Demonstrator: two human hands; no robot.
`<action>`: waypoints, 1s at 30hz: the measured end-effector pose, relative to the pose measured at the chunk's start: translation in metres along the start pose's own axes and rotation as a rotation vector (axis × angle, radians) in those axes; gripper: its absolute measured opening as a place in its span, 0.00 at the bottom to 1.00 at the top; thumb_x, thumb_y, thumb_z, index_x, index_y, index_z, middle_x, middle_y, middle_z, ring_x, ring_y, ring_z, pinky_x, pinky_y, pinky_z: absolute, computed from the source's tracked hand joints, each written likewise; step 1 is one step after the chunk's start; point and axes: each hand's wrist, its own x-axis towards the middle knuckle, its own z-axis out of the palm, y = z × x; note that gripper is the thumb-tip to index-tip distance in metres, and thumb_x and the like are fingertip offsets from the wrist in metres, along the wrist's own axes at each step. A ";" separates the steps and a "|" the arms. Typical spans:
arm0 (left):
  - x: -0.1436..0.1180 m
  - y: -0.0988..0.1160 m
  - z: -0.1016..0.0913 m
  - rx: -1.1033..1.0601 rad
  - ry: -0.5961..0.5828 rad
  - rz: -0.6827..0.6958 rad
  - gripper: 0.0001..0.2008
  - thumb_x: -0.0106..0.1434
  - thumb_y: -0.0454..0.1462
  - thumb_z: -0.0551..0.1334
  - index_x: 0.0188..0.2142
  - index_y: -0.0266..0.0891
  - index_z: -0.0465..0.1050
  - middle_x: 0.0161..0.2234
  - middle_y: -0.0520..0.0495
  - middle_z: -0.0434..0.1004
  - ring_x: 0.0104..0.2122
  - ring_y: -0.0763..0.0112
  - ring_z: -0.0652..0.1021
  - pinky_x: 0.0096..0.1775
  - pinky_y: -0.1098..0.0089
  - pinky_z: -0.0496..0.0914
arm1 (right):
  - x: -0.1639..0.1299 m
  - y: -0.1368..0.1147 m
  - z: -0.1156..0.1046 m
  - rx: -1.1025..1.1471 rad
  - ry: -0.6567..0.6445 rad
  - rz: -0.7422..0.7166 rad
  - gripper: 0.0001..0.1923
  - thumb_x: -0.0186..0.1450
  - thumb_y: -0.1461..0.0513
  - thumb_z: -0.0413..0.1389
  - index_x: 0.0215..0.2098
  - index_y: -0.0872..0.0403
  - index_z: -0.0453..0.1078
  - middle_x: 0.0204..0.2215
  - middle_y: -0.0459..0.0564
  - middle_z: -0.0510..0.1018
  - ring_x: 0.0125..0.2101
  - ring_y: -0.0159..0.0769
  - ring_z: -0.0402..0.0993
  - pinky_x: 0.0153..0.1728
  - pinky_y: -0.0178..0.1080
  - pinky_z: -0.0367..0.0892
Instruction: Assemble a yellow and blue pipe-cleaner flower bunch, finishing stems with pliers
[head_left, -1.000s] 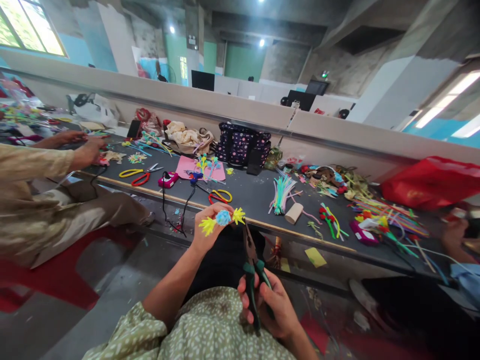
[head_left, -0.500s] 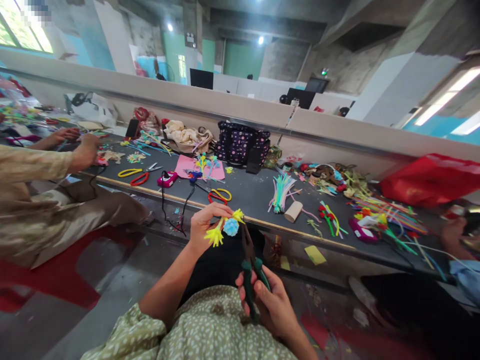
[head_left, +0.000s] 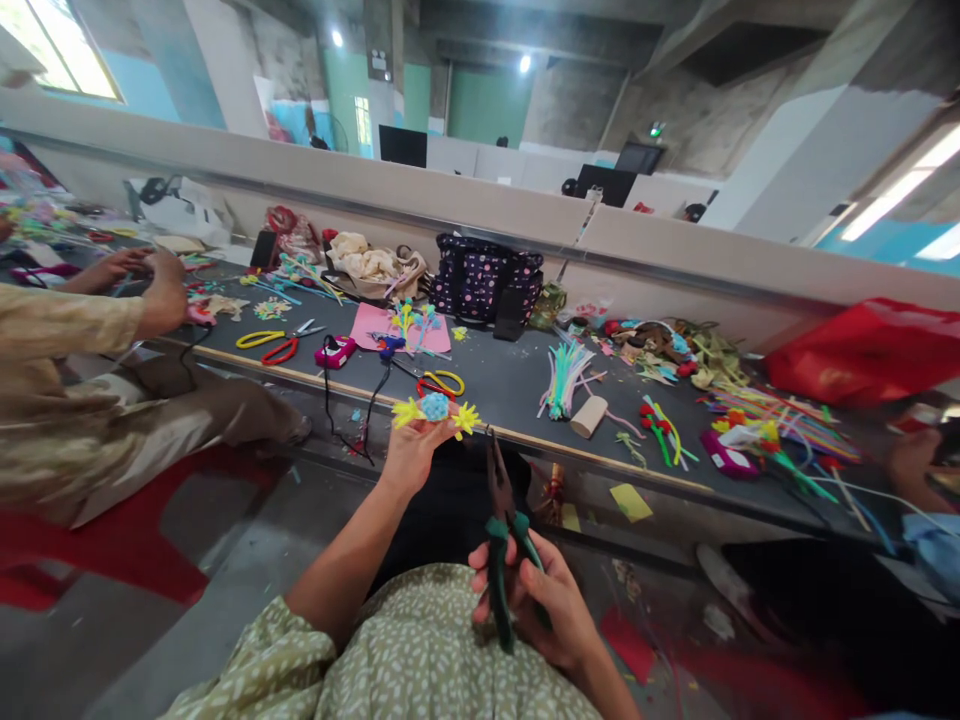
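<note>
Listing from the left: co-worker's hands over craft scraps on the dark worktable. Left hand, forearm raised, fingers pinched around a pipe-cleaner flower, blue centre with yellow tufts, held at the table's near edge. Right hand, low by the lap, closed around green-handled pliers, nose pointing up. Pipe-cleaner bundle farther right.

dark table carries scissors, pipe cleaners, a spotted bag.
</note>
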 end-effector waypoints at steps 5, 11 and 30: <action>-0.002 0.002 0.004 -0.029 -0.021 -0.083 0.12 0.40 0.35 0.75 0.26 0.36 0.77 0.29 0.50 0.78 0.31 0.72 0.76 0.37 0.71 0.72 | 0.002 0.000 0.002 0.036 -0.016 0.021 0.14 0.59 0.56 0.65 0.35 0.56 0.69 0.40 0.58 0.79 0.29 0.35 0.78 0.29 0.39 0.76; -0.003 -0.004 -0.001 -0.003 -0.110 -0.082 0.11 0.43 0.35 0.74 0.27 0.37 0.77 0.29 0.49 0.78 0.31 0.72 0.76 0.37 0.71 0.72 | 0.001 -0.001 0.005 0.033 -0.023 0.026 0.15 0.59 0.55 0.65 0.34 0.56 0.68 0.38 0.57 0.79 0.28 0.36 0.79 0.28 0.40 0.77; -0.002 -0.001 -0.006 0.115 -0.181 0.008 0.11 0.46 0.37 0.74 0.28 0.35 0.77 0.29 0.47 0.78 0.30 0.71 0.77 0.36 0.71 0.73 | 0.002 0.005 0.002 -0.039 -0.020 -0.023 0.15 0.61 0.53 0.62 0.36 0.56 0.67 0.37 0.57 0.78 0.26 0.32 0.75 0.20 0.32 0.71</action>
